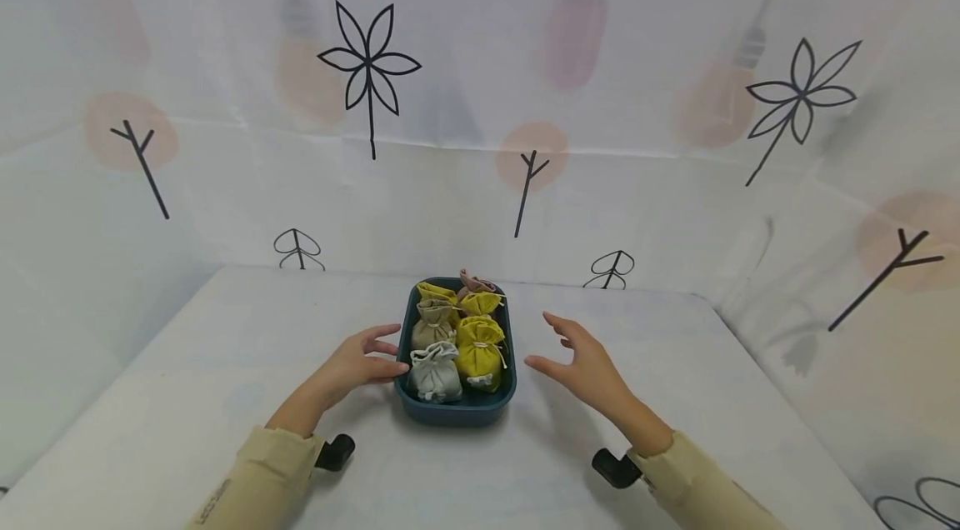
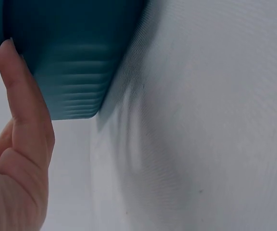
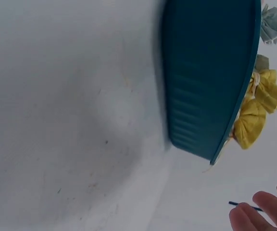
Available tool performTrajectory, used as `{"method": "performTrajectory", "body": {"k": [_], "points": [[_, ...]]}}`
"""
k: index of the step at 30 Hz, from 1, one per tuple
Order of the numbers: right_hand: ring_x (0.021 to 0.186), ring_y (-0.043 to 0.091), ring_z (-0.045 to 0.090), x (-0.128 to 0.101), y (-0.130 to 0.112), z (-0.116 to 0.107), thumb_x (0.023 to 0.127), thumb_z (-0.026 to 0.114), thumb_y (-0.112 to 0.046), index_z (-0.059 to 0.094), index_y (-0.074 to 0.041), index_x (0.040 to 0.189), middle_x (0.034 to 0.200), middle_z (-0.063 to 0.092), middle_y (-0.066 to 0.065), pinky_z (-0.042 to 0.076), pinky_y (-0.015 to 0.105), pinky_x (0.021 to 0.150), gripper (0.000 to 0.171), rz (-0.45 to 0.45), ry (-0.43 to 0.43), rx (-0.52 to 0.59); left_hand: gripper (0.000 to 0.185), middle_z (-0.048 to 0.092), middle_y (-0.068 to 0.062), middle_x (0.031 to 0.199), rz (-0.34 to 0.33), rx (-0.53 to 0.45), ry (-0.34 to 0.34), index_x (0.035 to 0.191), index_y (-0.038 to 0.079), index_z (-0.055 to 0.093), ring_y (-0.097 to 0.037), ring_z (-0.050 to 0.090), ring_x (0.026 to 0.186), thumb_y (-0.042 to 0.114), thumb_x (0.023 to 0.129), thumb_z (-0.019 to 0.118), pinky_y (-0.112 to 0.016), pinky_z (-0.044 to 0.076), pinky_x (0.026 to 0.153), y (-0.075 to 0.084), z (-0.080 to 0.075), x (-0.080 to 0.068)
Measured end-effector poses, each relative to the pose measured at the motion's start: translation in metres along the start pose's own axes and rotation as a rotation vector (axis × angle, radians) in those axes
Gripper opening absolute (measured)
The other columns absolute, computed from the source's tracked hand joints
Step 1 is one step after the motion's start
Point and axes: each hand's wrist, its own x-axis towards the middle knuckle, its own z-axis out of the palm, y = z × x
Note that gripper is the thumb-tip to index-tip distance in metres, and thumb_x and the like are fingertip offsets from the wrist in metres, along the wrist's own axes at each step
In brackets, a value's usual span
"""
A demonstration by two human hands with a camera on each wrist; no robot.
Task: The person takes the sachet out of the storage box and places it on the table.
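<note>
Cut off at the top and left edge of the left wrist view: the blue tray [image 2: 71, 57], contents hidden. Only fingertips of the right hand [image 3: 266, 211] visible at the right wrist view's corner. Too small to read: sleeve print [image 1: 212, 501].

beige long sleeves [image 1: 258, 476], black wrist-mounted cameras [image 1: 617, 467]

White table [image 1: 225, 397] fills foreground, surface matte, faintly creased; white fabric backdrop [image 1: 480, 138] hangs behind and wraps both sides; printed black line flowers [image 1: 369, 63], stick trees, faded orange and pink blobs; light soft, even, shadows weak.
</note>
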Motion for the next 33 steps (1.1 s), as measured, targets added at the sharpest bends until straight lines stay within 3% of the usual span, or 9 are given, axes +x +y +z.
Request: {"method": "performTrajectory", "body": {"k": [6, 12, 22, 33], "points": [[0.119, 0.033, 0.048, 0.008, -0.006, 0.002, 0.077, 0.073, -0.045, 0.043, -0.008, 0.139, 0.137, 0.046, 0.013, 0.044, 0.045, 0.093, 0.078, 0.032, -0.013, 0.083, 0.074, 0.053, -0.018, 0.117, -0.013, -0.014, -0.020, 0.141, 0.008, 0.038, -0.020, 0.062, 0.087, 0.011, 0.078, 0.077, -0.034, 0.053, 0.077, 0.000, -0.002, 0.000], [0.116, 0.032, 0.050, 0.017, -0.013, 0.005, 0.081, 0.072, -0.035, 0.044, -0.009, 0.138, 0.133, 0.049, 0.014, 0.044, 0.046, 0.093, 0.068, 0.021, -0.047, 0.169, 0.074, 0.053, -0.019, 0.117, -0.017, -0.020, -0.023, 0.141, 0.007, 0.038, -0.020, 0.062, 0.087, 0.010, 0.078, 0.076, -0.035, 0.053, 0.077, 0.000, -0.003, -0.002], [0.115, 0.033, 0.051, 0.028, -0.022, 0.005, 0.079, 0.075, -0.030, 0.048, -0.008, 0.135, 0.129, 0.053, 0.015, 0.048, 0.043, 0.087, 0.065, 0.039, -0.106, 0.295, 0.073, 0.054, -0.018, 0.117, -0.026, -0.022, -0.018, 0.141, 0.008, 0.039, -0.020, 0.062, 0.086, 0.010, 0.078, 0.076, -0.035, 0.053, 0.076, 0.000, -0.001, -0.001], [0.112, 0.029, 0.054, 0.042, -0.028, 0.010, 0.082, 0.073, -0.019, 0.052, -0.001, 0.129, 0.125, 0.056, 0.013, 0.047, 0.043, 0.089, 0.054, 0.057, -0.185, 0.361, 0.073, 0.053, -0.018, 0.117, -0.030, -0.034, -0.017, 0.141, 0.008, 0.039, -0.019, 0.062, 0.086, 0.010, 0.078, 0.076, -0.035, 0.053, 0.076, 0.000, -0.001, 0.000]]}}
